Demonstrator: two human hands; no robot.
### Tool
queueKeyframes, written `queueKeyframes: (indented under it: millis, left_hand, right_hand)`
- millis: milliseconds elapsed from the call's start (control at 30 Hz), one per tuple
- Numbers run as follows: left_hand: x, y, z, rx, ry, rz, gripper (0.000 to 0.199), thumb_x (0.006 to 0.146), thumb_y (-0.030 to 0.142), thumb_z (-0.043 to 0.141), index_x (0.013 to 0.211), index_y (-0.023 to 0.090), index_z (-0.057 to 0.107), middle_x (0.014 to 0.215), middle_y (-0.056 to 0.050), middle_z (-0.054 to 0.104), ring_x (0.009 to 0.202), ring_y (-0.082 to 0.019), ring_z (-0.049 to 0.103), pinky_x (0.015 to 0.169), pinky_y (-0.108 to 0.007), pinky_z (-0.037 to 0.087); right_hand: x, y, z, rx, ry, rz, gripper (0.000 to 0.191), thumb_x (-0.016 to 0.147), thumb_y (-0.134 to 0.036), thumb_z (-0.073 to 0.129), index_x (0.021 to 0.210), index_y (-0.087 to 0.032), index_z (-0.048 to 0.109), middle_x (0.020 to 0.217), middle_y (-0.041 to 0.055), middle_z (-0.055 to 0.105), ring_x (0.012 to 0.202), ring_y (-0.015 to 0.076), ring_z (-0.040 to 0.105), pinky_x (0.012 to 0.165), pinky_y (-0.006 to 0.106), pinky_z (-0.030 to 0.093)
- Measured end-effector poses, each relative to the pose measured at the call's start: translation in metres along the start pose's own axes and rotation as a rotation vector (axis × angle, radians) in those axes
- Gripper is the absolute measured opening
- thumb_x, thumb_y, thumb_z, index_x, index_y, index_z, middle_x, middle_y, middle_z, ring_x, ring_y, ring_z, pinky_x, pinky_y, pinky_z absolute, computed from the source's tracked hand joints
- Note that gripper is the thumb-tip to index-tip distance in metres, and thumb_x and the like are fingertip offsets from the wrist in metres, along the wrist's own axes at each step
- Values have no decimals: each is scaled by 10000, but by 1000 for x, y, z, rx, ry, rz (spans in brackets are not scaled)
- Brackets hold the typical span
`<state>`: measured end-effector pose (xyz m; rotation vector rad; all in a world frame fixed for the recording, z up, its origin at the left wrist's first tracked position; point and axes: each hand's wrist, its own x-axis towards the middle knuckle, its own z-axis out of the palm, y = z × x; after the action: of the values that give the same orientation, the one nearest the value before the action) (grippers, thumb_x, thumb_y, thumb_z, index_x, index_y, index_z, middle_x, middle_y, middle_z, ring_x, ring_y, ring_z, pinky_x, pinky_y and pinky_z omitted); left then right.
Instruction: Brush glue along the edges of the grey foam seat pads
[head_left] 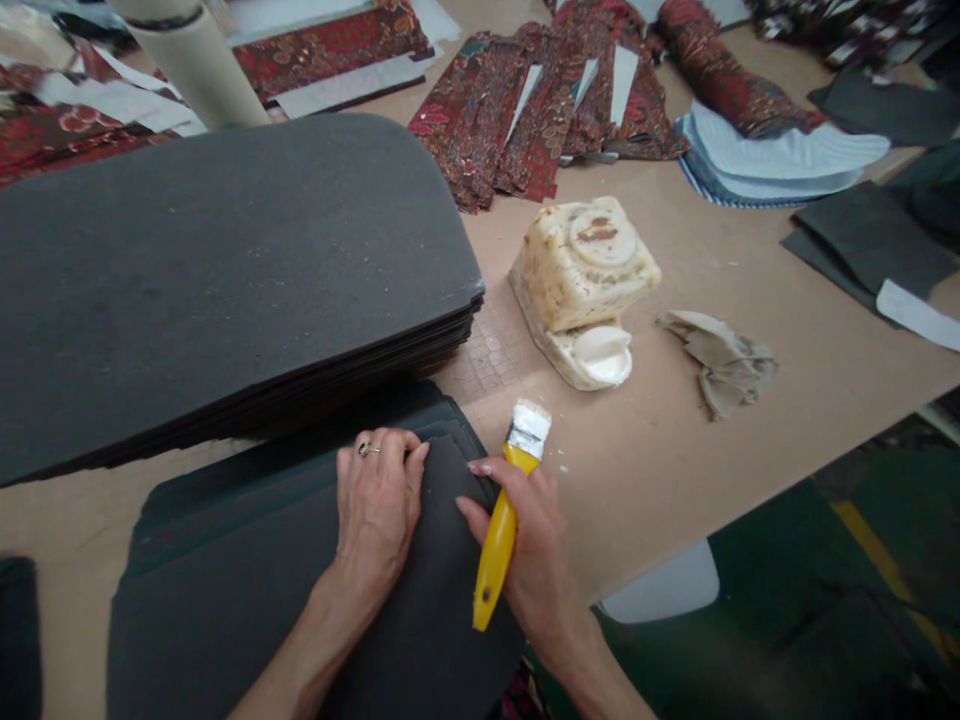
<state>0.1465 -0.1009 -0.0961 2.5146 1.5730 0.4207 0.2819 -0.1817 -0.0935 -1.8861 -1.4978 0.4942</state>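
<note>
My right hand (pixel 538 525) grasps yellow brush (pixel 496 550) at right edge of dark sheets (pixel 240 590) on table (pixel 645 480); my left hand (pixel 379 495) curls on them, cannot tell if pinching; tub (pixel 585 265) stands beyond brush

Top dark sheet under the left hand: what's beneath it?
More dark sheets, their edges stepped out along the far side. The top dark sheet and the left hand cover the rest, so their number and anything lower can't be seen.
</note>
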Motion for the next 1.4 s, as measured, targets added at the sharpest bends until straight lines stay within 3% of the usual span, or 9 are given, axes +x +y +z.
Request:
queueKeyframes:
  millis: [167, 400, 933, 967, 1067, 1233, 1333, 1400]
  left_hand:
    - [0, 0, 0, -9, -6, -4, 170, 929, 234, 396, 781, 204, 475, 719, -26, 576, 705, -218, 515, 643, -329, 338]
    - [1, 0, -1, -23, -28, 11, 156, 921, 232, 404, 789, 205, 483, 734, -32, 594, 711, -215, 516, 643, -335, 344]
    - [2, 4, -3, 23, -58, 17, 67, 874, 184, 505, 808, 189, 509, 772, -45, 595, 736, -235, 523, 640, -349, 376]
    - [2, 3, -3, -7, -42, -4, 21, 862, 179, 524, 843, 182, 515, 807, -54, 604, 756, -237, 529, 653, -353, 394]
    - [1, 3, -1, -102, 13, -78, 142, 833, 168, 558, 970, 163, 518, 922, -86, 614, 836, -246, 539, 717, -377, 445]
    - [-3, 7, 1, -236, 52, -186, 266, 829, 127, 538, 1089, 164, 497, 1009, -97, 607, 952, -252, 540, 779, -409, 480]
    - [-13, 9, -6, -343, 164, -166, 334, 854, 76, 430, 1175, 161, 467, 1146, -119, 581, 1103, -231, 508, 913, -424, 457]
    - [-27, 10, -12, -368, 170, -89, 383, 873, 80, 371, 1244, 146, 435, 1249, -129, 547, 1224, -215, 442, 1020, -422, 392]
  right_hand:
    - [0, -4, 0, -61, 30, -53, 224, 849, -214, 573, 1070, -216, 539, 901, 50, 650, 783, 212, 558, 677, 343, 470]
    - [-9, 1, 7, 10, 69, -69, 309, 844, -179, 578, 1142, -212, 506, 1041, 52, 669, 920, 211, 612, 755, 336, 508]
    - [-10, 4, 9, -5, 143, -145, 318, 841, -142, 565, 1149, -195, 513, 1042, 95, 672, 959, 206, 638, 795, 346, 537]
    - [-9, 3, 7, -49, 152, -170, 296, 839, -149, 570, 1128, -199, 525, 1051, 100, 674, 953, 218, 642, 807, 376, 527]
    - [-4, -4, 6, -152, 171, -224, 210, 835, -152, 581, 1031, -225, 564, 1108, 98, 664, 950, 241, 646, 849, 451, 488]
    - [-4, -12, 24, 76, 101, -296, 201, 870, -99, 482, 1028, -197, 557, 1159, 112, 630, 1064, 201, 607, 844, 354, 527]
    - [-10, -4, 36, 25, 62, -316, 183, 889, -135, 445, 1014, -178, 572, 1180, 136, 615, 1116, 240, 574, 857, 420, 517]
    - [-12, 5, 41, -34, 39, -339, 179, 892, -179, 449, 1014, -175, 581, 1204, 147, 601, 1117, 266, 565, 838, 453, 511]
